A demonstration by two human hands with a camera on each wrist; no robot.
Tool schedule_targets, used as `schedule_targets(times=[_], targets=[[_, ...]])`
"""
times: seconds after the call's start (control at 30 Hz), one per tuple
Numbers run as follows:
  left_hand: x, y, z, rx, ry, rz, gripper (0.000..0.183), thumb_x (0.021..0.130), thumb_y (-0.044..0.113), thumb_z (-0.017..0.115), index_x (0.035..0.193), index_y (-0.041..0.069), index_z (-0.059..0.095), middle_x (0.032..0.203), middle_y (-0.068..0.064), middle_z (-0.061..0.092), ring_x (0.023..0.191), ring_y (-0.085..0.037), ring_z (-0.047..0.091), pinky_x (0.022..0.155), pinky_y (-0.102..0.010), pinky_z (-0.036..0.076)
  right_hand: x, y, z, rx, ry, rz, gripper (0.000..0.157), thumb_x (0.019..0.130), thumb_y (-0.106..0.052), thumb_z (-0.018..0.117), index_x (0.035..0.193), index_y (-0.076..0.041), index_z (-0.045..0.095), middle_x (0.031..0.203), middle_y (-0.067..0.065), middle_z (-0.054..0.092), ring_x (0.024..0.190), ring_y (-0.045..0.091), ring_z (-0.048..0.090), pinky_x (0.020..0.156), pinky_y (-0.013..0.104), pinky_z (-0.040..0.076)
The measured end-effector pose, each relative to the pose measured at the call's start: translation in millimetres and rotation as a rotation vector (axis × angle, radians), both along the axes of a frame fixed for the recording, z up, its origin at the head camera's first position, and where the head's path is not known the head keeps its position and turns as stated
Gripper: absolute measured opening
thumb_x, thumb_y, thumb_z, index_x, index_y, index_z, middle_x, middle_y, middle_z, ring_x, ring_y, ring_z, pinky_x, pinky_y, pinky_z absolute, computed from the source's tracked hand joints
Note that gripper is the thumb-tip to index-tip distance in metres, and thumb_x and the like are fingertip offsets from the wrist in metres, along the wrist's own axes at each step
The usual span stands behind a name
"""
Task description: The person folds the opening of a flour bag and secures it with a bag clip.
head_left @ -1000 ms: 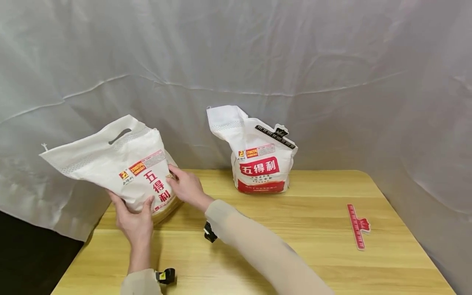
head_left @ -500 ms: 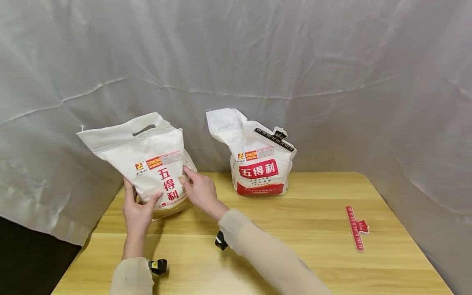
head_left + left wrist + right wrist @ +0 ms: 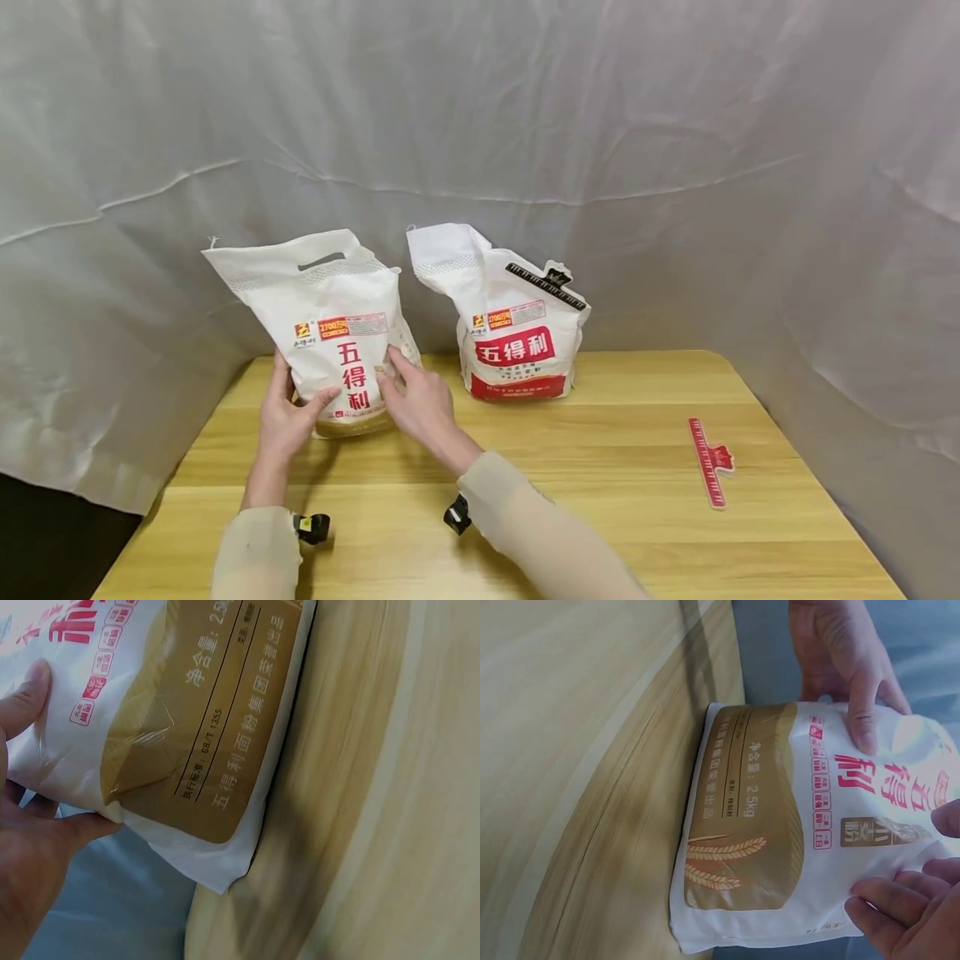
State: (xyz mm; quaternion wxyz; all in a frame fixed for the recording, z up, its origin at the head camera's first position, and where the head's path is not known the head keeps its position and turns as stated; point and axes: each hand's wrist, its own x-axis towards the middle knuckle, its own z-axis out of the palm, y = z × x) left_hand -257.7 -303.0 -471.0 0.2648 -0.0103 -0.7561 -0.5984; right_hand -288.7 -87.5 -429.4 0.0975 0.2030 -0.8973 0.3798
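A white flour bag (image 3: pixel 330 296) with red lettering and a gold-brown lower band (image 3: pixel 750 817) stands at the left of the table, its base right at the wood. Its handle top flops over to the left. My left hand (image 3: pixel 287 421) grips the bag's left side, thumb across the front, the other fingers around the edge. On the opposite side, my right hand (image 3: pixel 423 402) holds the bag between thumb and fingers, as the right wrist view also shows. The bag's back is hidden.
A second flour bag (image 3: pixel 525 383) with a red label stands just to the right, a black bag clip (image 3: pixel 546 287) fixed along its sloping top. On the right of the wooden table (image 3: pixel 600 517) lies a red bag clip (image 3: pixel 708 462). Grey cloth (image 3: pixel 660 150) hangs behind.
The held flour bag has moved to the right, closer to the second bag, and has come more upright. Both hands have gone along with it, keeping their grip.
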Motion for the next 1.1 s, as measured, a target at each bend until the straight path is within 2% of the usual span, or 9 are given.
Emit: schedule_targets(times=[0.1, 0.17, 0.27, 0.5, 0.63, 0.73, 0.83, 0.93, 1.1], targets=[[-5.3, -2, -0.1, -0.023, 0.016, -0.042, 0.112, 0.085, -0.008, 0.080, 0.166, 0.039, 0.020, 0.144, -0.002, 0.057, 0.111, -0.007, 0.059, 0.083, -0.015, 0.054, 3.4, 4, 0.3, -0.006, -0.016, -0.001, 0.056, 0.103, -0.043, 0.056, 0.155, -0.024, 0.051, 0.068, 0.004, 0.058, 0.053, 0.012, 0.044, 0.055, 0.027, 0.038], [-7.0, -4, -0.1, -0.045, 0.022, -0.063, 0.111, 0.086, -0.009, 0.080, 0.167, 0.037, 0.019, 0.139, 0.008, 0.057, 0.110, -0.006, 0.060, 0.084, -0.015, 0.054, 6.4, 6, 0.6, -0.008, -0.026, -0.003, 0.058, 0.102, -0.043, 0.058, 0.155, -0.024, 0.050, 0.067, 0.001, 0.057, 0.051, 0.011, 0.041, 0.054, 0.027, 0.037], [-8.4, -5, 0.3, -0.058, 0.030, -0.084, 0.111, 0.086, -0.008, 0.080, 0.167, 0.036, 0.019, 0.134, 0.016, 0.056, 0.108, -0.005, 0.061, 0.084, -0.015, 0.053, 9.8, 8, 0.3, -0.022, -0.037, -0.007, 0.058, 0.101, -0.044, 0.059, 0.155, -0.025, 0.051, 0.078, 0.003, 0.066, 0.052, 0.010, 0.041, 0.056, 0.027, 0.038], [-8.2, -2, -0.5, -0.049, 0.041, -0.096, 0.110, 0.086, -0.010, 0.079, 0.167, 0.035, 0.020, 0.132, 0.016, 0.057, 0.107, -0.006, 0.062, 0.082, -0.015, 0.054, 11.7, 13, -1.1, -0.065, -0.056, 0.013, 0.060, 0.099, -0.041, 0.063, 0.156, -0.025, 0.050, 0.109, 0.010, 0.077, 0.053, 0.013, 0.045, 0.057, 0.028, 0.041], [-8.8, -1, -2.1, -0.021, 0.044, -0.075, 0.113, 0.085, -0.012, 0.078, 0.167, 0.038, 0.018, 0.137, 0.008, 0.056, 0.111, -0.008, 0.061, 0.084, -0.015, 0.054, 10.5, 16, 1.7, -0.134, -0.073, 0.054, 0.060, 0.099, -0.036, 0.065, 0.155, -0.023, 0.050, 0.123, 0.015, 0.075, 0.084, 0.020, 0.074, 0.073, 0.036, 0.058], [-7.8, 0, -1.2, 0.002, 0.031, -0.053, 0.115, 0.085, -0.012, 0.078, 0.166, 0.041, 0.016, 0.143, -0.002, 0.054, 0.113, -0.009, 0.059, 0.083, -0.016, 0.055, 10.2, 19, 3.8, -0.193, -0.091, 0.083, 0.060, 0.099, -0.033, 0.066, 0.156, -0.022, 0.050, 0.137, 0.016, 0.066, 0.116, 0.025, 0.071, 0.096, 0.043, 0.057], [-5.8, 1, 0.1, 0.020, 0.002, -0.038, 0.118, 0.085, -0.010, 0.080, 0.165, 0.045, 0.012, 0.154, -0.009, 0.047, 0.119, -0.012, 0.056, 0.087, -0.017, 0.055, 10.5, 21, 3.2, -0.251, -0.118, 0.118, 0.060, 0.100, -0.030, 0.066, 0.157, -0.023, 0.048, 0.146, 0.014, 0.060, 0.123, 0.027, 0.068, 0.099, 0.044, 0.056], [-2.7, 2, 0.6, 0.006, -0.031, -0.023, 0.119, 0.087, -0.004, 0.080, 0.165, 0.044, 0.005, 0.167, -0.008, 0.033, 0.137, -0.021, 0.047, 0.106, -0.030, 0.049, 11.1, 24, 0.3, -0.307, -0.130, 0.167, 0.060, 0.100, -0.025, 0.065, 0.157, -0.023, 0.048, 0.152, 0.007, 0.056, 0.126, 0.027, 0.066, 0.097, 0.041, 0.057], [6.9, 4, -1.3, -0.083, -0.050, 0.044, 0.112, 0.093, 0.007, 0.076, 0.168, 0.027, -0.004, 0.173, -0.010, 0.012, 0.157, -0.031, 0.017, 0.125, -0.056, 0.019, 13.8, 30, -6.1, -0.409, -0.098, 0.244, 0.056, 0.100, -0.016, 0.063, 0.155, -0.017, 0.050, 0.153, 0.001, 0.055, 0.129, 0.025, 0.064, 0.098, 0.035, 0.056]])
